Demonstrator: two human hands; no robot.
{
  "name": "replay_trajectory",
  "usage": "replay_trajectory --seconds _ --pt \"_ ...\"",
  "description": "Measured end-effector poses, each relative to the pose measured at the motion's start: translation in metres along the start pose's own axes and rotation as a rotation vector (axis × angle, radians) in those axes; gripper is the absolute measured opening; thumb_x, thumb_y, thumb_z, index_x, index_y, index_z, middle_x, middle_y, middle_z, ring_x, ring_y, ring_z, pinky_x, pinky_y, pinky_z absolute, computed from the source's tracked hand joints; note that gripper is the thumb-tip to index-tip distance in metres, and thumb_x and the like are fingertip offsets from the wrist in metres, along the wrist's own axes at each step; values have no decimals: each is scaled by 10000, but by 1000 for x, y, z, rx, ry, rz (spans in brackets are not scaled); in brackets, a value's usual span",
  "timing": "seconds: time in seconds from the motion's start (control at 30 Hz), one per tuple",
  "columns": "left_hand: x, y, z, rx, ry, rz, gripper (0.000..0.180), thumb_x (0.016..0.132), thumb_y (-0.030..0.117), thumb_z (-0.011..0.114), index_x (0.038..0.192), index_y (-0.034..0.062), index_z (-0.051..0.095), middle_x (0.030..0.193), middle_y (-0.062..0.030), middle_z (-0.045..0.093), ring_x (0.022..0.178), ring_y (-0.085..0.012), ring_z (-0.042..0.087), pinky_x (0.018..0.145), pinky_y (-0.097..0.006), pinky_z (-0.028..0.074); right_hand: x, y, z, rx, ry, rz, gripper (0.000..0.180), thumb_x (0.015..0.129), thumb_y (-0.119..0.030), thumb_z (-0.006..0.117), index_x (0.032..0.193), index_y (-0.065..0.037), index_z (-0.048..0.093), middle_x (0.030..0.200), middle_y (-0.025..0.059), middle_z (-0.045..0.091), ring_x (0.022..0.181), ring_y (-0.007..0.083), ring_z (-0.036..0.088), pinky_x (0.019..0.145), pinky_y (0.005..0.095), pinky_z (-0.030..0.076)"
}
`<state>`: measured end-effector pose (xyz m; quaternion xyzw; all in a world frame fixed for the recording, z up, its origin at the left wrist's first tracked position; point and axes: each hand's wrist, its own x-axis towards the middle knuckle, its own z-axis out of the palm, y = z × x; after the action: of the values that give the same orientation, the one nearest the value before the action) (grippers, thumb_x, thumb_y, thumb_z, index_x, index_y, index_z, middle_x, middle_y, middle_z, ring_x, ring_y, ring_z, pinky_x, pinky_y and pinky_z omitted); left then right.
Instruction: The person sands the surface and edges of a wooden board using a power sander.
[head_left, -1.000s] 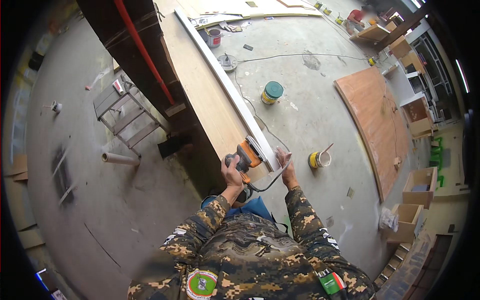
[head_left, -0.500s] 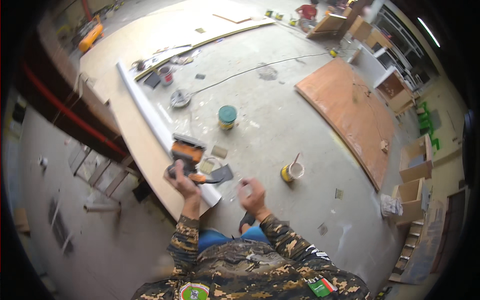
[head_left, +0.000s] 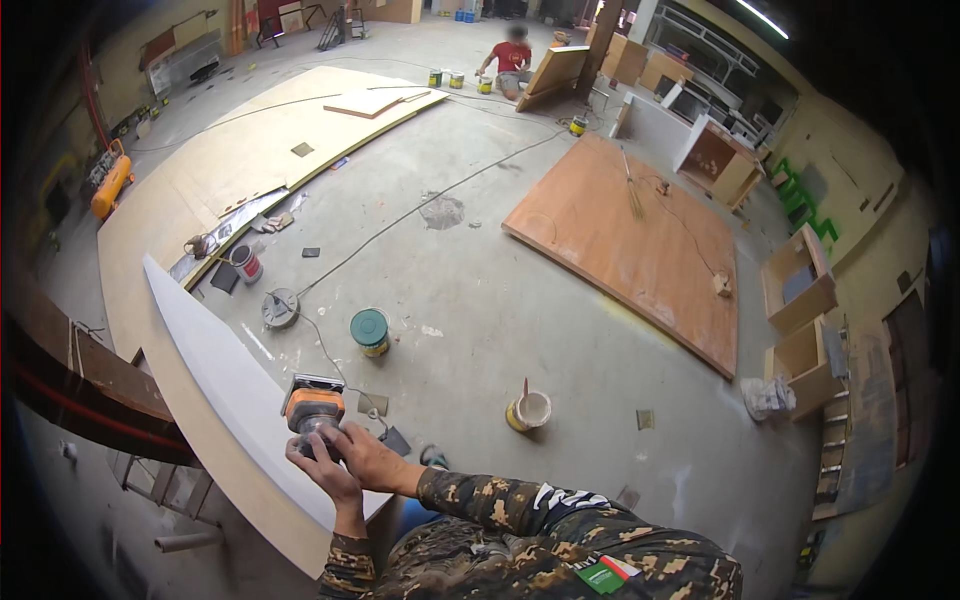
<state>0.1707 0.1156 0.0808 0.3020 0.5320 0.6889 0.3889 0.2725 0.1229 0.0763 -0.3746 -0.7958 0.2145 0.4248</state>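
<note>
One orange-topped sander (head_left: 313, 408) is gripped by both hands — the left hand (head_left: 322, 476) closed under its near side, the right hand (head_left: 362, 455) wrapped over its right side. The sander is seated on one long white board (head_left: 215, 375) at near left. On the floor to the right, two tins are counted: one green-lidded can (head_left: 370, 331) and one white paint pot (head_left: 529, 409) — a stick is stood in the latter. One large brown panel (head_left: 640, 245) is laid far right.

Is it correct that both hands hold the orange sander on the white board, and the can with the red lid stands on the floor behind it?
Not quite: the head view shows the can's lid is green, not red. Both the left hand and right hand do hold the orange sander on the white board.
</note>
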Motion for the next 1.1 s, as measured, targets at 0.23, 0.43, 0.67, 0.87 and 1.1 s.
replay_trajectory --seconds 0.23,0.43,0.67,0.87,1.1 --pt "34 -2 87 394 -111 161 561 1076 360 415 1454 -38 293 1345 -226 310 1254 -362 390 1075 -463 372 73 97 -28 243 -138 307 729 863 -156 731 1465 -108 322 1187 259 523 1085 447 561 942 475 482" --pt "124 -6 153 589 -299 205 713 929 244 681 1461 -62 319 1269 -250 392 1179 -411 460 1058 -477 384 149 200 -47 343 -20 248 775 777 -152 787 1421 -84 361 1248 256 570 1139 435 597 980 467 484" --pt "168 -27 175 720 -117 185 872 775 227 847 1407 -29 304 1308 -237 441 1230 -388 478 1062 -441 386 248 251 -48 756 -6 856 724 772 -49 729 1399 -89 370 1047 152 652 804 263 683 753 394 555" --pt "237 -72 195 835 -337 -220 394 808 292 813 1060 42 643 878 -139 683 827 -337 667 753 -431 523 336 360 -55 1629 159 1106 330 818 -61 621 1128 -87 508 781 62 570 643 181 540 582 336 461" --pt "303 -124 222 877 -35 -375 355 804 331 825 940 45 663 796 -109 665 768 -318 670 729 -438 521 455 448 -55 1951 -14 1298 566 889 -518 709 1107 -21 549 733 10 465 607 107 477 558 266 432"
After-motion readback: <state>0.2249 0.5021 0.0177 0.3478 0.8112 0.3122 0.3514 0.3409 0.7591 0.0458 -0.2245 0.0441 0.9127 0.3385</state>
